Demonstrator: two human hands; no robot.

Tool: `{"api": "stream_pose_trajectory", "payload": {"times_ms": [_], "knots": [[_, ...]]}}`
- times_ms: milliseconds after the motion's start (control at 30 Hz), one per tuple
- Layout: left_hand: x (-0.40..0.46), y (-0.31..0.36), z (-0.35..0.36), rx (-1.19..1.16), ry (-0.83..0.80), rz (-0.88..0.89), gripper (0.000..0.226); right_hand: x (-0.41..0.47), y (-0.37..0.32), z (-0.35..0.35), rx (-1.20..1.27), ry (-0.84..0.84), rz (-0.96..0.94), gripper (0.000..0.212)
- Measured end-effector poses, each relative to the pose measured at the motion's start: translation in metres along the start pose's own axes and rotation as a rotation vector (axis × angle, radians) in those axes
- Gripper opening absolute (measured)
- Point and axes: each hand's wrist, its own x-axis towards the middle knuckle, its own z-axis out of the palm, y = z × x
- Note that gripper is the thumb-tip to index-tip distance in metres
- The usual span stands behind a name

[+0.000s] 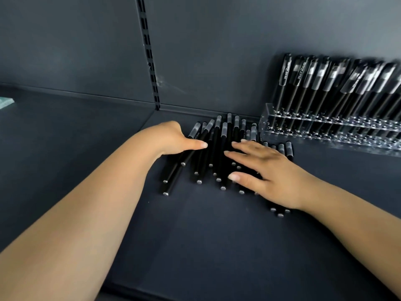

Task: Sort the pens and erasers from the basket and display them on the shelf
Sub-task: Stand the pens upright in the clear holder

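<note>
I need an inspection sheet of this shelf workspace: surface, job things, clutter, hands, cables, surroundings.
Surface: dark shelf, matte.
Job's things: loose black pens lie in a pile on the shelf; more upright pens stand in a clear acrylic holder at the right. No erasers or basket seen.
Clutter: a pale green object at the left edge, unclear.
Hands: left hand touches the pile's left side; right hand rests flat on it.
Cables: nothing seen.
Surroundings: dark back panel with a slotted upright.
</note>
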Motion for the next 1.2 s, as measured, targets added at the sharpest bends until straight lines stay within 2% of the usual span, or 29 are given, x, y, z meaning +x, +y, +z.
{"api": "stream_pose_trajectory", "payload": {"times_ms": [100,167,233,400,467,533,600,667,700,800,867,900,1000,1200], "knots": [[-0.002,0.002,0.001,0.049,0.031,0.013,0.073,0.002,0.006,0.004,0.005,0.042,-0.035,0.088],[-0.002,0.002,-0.001,0.084,0.029,0.009,0.067,0.003,0.008,0.005,0.014,0.053,-0.045,0.097],[-0.003,0.001,-0.003,0.083,0.039,0.001,0.055,0.003,0.008,0.005,0.018,0.051,-0.040,0.091],[-0.005,-0.007,-0.008,-0.104,0.056,0.016,0.053,0.002,0.006,0.004,0.013,0.050,-0.039,0.081],[-0.006,-0.010,-0.013,-0.317,0.070,0.037,0.044,0.002,0.005,0.004,0.009,0.034,-0.024,0.074],[-0.012,-0.010,-0.019,-0.719,0.060,0.104,0.029,0.001,0.003,0.002,0.006,0.015,-0.006,0.070],[-0.024,-0.005,-0.023,-1.085,0.024,0.200,0.018,0.000,0.001,-0.001,0.000,0.002,-0.002,0.078],[-0.040,0.004,-0.023,-1.272,0.018,0.328,0.016,-0.001,-0.004,-0.004,0.064,0.039,0.003,0.081],[-0.049,0.008,-0.020,-1.304,0.021,0.391,0.015,-0.002,-0.008,-0.008,0.156,0.099,-0.002,0.076],[-0.076,0.018,-0.004,-1.260,-0.025,0.532,0.014,-0.001,-0.026,-0.026,0.641,0.302,-0.094,0.038],[-0.092,0.016,0.011,-1.211,-0.062,0.593,0.024,-0.006,-0.037,-0.042,1.009,0.330,-0.160,0.032],[-0.097,0.013,0.017,-1.195,-0.065,0.619,0.024,-0.009,-0.042,-0.047,1.117,0.304,-0.211,0.032],[-0.102,0.005,0.024,-1.158,-0.039,0.671,0.013,-0.016,-0.060,-0.049,1.133,0.257,-0.348,0.030],[-0.105,-0.002,0.034,-1.001,-0.038,0.651,0.019,-0.020,-0.067,-0.038,1.103,0.375,-0.308,0.018]]}}
